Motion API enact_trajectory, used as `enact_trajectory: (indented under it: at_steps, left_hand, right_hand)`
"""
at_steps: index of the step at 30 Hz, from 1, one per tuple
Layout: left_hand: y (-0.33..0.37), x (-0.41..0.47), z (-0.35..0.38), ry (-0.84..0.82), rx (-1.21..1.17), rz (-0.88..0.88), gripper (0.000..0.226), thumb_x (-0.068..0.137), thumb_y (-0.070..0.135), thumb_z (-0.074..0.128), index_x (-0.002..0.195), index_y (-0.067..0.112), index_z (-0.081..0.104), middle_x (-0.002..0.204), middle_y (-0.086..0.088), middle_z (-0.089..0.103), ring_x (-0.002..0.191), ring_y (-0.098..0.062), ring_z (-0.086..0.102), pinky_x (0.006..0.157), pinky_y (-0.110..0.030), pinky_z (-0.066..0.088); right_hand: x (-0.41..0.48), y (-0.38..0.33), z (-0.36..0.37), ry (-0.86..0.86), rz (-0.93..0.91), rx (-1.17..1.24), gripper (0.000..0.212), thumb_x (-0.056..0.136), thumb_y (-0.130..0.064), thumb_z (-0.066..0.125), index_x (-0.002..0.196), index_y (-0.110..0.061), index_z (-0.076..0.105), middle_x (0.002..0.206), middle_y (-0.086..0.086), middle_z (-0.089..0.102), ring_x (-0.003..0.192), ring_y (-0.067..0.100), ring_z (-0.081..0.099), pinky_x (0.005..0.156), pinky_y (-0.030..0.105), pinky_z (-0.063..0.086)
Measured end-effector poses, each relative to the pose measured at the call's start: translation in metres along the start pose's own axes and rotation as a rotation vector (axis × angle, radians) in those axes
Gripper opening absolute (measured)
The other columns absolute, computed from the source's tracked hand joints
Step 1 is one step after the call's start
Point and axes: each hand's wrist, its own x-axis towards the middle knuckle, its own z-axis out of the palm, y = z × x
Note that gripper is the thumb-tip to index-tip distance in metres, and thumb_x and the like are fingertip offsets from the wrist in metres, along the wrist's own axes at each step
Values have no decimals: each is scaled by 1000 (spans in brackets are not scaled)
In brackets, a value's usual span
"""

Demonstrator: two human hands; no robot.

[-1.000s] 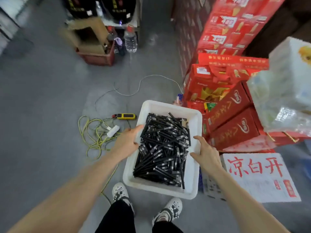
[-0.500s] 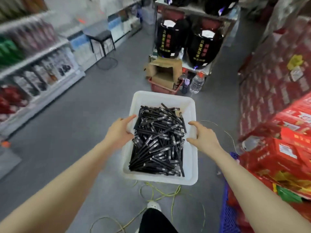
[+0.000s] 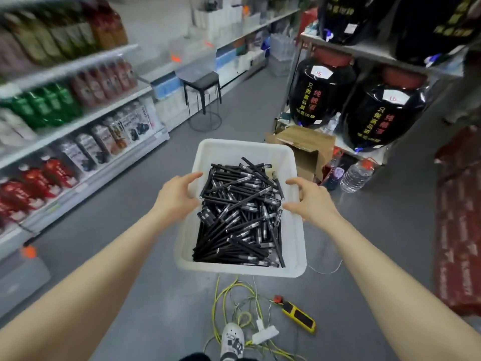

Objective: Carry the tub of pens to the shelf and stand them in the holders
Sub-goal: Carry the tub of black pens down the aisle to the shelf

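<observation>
Gripping the white tub point(image 3: 242, 269) by its two long rims, I have my left hand point(image 3: 177, 196) curled round the left edge, thumb reaching over the lip. My right hand point(image 3: 312, 201) is clamped on the right edge, thumb and forefinger over the lip. The tub hangs in front of me, above the floor. The black pens point(image 3: 239, 212) lie heaped loose in it, criss-crossed, below the rim.

Just under its near edge a tangle of yellow cable point(image 3: 221, 295) sprawls on the grey floor point(image 3: 130, 204) round my white shoe point(image 3: 232, 340). A white plug block point(image 3: 265, 334) and a yellow-and-black handset point(image 3: 299, 316) lie close beside it.

Ahead, the aisle runs open between the left-hand shelving point(image 3: 78, 126) and a cardboard box point(image 3: 304, 144) and clear water bottle point(image 3: 355, 174) on the right. A black stool point(image 3: 201, 84) stands further along, near the shelving. Red cartons point(image 3: 458, 230) wall the far right.

Two black jars point(image 3: 321, 92) on a metal rack bear yellow and red Chinese characters. Each has a white tag with a number, possibly 16, too blurred to be sure. The bottle labels on the shelving are smeared.
</observation>
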Motion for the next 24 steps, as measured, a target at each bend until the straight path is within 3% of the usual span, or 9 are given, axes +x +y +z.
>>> enact_trajectory:
  at_steps: [7,9,11,14,16,18,24]
  left_hand:
    - [-11,167,-33,64,-33,-7,71,77,6,61,142,32,47,79,5,43,96,-28,51,85,-41,46]
    - [-17,219,-38,71,-48,0,71,75,5,61,141,31,49,76,-1,47,98,-33,54,81,-41,45]
    - [-27,276,-42,69,-59,12,71,74,5,61,139,31,50,73,-5,50,97,-35,57,77,-40,45]
    - [-39,365,-55,65,-79,31,69,75,3,62,139,29,52,69,-9,53,72,-24,58,75,-42,49]
    - [-46,431,-67,58,-72,55,69,75,3,63,138,28,52,59,3,43,78,-31,60,75,-42,49]
    - [-51,495,-78,60,-51,83,69,75,4,64,137,30,53,63,9,38,87,-38,59,75,-42,47]
    - [-43,677,-94,33,-37,139,67,76,7,67,137,29,53,66,7,41,64,-14,45,60,-29,33]
  right_hand:
    - [179,-18,-16,34,-5,20,56,76,-32,75,128,-35,56,70,-18,42,97,29,58,78,37,47]
    - [232,-23,-21,44,-9,7,56,77,-31,76,129,-33,56,81,-15,48,93,22,51,75,34,41]
    - [289,-28,-23,54,4,-14,55,77,-30,76,129,-30,57,95,-5,58,94,20,53,77,33,44]
    - [374,-37,-25,74,36,-27,56,78,-30,76,131,-29,57,119,-1,63,107,23,57,87,36,48]
    - [433,-45,-27,75,71,-17,55,79,-29,76,131,-29,56,114,-3,61,104,21,56,84,34,47]
    - [487,-51,-30,76,102,14,55,79,-30,76,130,-30,56,107,-3,61,102,23,57,82,37,51]
    - [645,-38,-52,129,183,50,57,76,-34,77,129,-34,56,100,-4,61,107,24,53,82,38,48]
